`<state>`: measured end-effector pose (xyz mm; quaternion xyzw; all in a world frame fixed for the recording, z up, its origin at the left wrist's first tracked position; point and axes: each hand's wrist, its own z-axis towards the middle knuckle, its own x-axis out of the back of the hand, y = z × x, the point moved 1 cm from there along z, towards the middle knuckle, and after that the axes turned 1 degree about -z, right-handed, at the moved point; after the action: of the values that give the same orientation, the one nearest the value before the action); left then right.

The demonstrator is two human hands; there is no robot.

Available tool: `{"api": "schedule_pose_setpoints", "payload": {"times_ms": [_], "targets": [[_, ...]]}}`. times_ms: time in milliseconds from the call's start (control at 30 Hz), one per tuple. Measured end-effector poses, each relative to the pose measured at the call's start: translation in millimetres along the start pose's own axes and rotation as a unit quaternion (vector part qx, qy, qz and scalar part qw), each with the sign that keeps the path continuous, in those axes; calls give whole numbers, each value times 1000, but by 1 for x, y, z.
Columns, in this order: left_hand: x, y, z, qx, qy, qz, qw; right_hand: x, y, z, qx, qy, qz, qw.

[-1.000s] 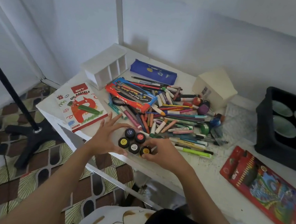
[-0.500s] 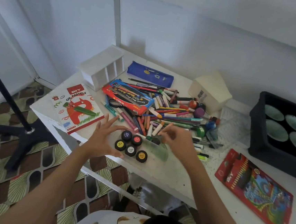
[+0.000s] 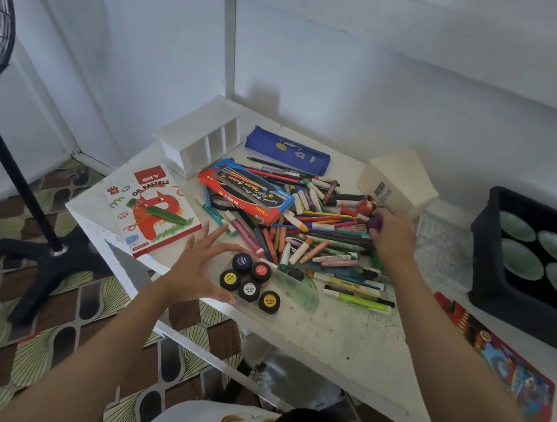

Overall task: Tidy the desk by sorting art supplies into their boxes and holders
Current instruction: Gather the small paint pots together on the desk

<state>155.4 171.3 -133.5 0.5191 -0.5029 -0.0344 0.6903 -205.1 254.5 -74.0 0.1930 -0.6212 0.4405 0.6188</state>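
Several small black-lidded paint pots [image 3: 250,280] stand in a clear tray [image 3: 296,289] near the white desk's front edge. My left hand [image 3: 197,264] hovers beside them with fingers spread, its thumb against the tray's near corner. My right hand [image 3: 391,238] reaches into the far right of a heap of pens, crayons and markers [image 3: 309,234], fingers curled round a purple pot [image 3: 375,223]. A red and blue brush box [image 3: 246,196] lies on the heap.
A white compartment holder [image 3: 202,137] and blue pencil case [image 3: 287,150] sit at the back, a cream box [image 3: 397,181] behind the heap. An oil pastels box [image 3: 151,210] lies left, a colour pencil box [image 3: 500,361] right, by a black crate of bowls [image 3: 534,256]. A fan stand [image 3: 38,249] is on the floor.
My right hand left the paint pots at the front and moved back and right across the heap to the purple pot. My left hand stayed by the pots.
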Motion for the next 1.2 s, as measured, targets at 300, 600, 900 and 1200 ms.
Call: {"api": "schedule_pose_setpoints", "payload": {"times_ms": [300, 600, 900, 1200], "targets": [[1, 2, 0, -2, 1, 8, 1000, 21, -28, -52, -43, -13, 363, 931], [0, 2, 0, -5, 8, 8, 1000, 8, -61, -105, 155, -256, 252, 920], [1, 3, -1, -6, 8, 1, 1000, 9, -91, -105, 259, -295, 138, 909], [0, 0, -1, -5, 10, 7, 1000, -9, -100, -110, 276, -249, 65, 926]]}}
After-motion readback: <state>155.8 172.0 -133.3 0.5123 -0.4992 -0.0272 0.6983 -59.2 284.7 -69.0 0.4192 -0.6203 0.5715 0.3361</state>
